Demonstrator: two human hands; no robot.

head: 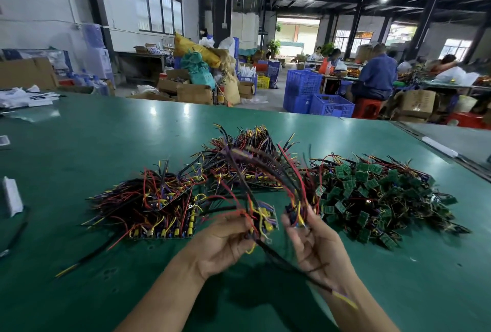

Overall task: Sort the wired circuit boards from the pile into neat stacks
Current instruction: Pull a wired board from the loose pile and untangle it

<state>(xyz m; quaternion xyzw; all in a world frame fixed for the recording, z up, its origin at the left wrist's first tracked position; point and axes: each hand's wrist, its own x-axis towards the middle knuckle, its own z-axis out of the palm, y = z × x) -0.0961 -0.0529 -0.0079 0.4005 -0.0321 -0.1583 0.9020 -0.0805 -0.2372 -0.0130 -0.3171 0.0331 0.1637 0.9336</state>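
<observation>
Left hand (221,242) grips wired board (266,218); right hand (316,244) apparently pinches second board (295,215).

A jumbled pile (385,199) of small green circuit boards lies on the right, boards tilted every way with thin red, black and yellow wires tangled among them. On the left a stack (159,214) of boards lies flat with edges roughly lined up, yellow and blue components facing up, and red, black, yellow and purple wires fanning away from it. A second stack (247,169) sits farther back in the middle, its wires sticking up and outward. Above the table between them, the left hand (223,241) grips one wired board (265,218) and the right hand (316,249) pinches another wired board (296,214). Their long wires arch up and away, blurred.
</observation>
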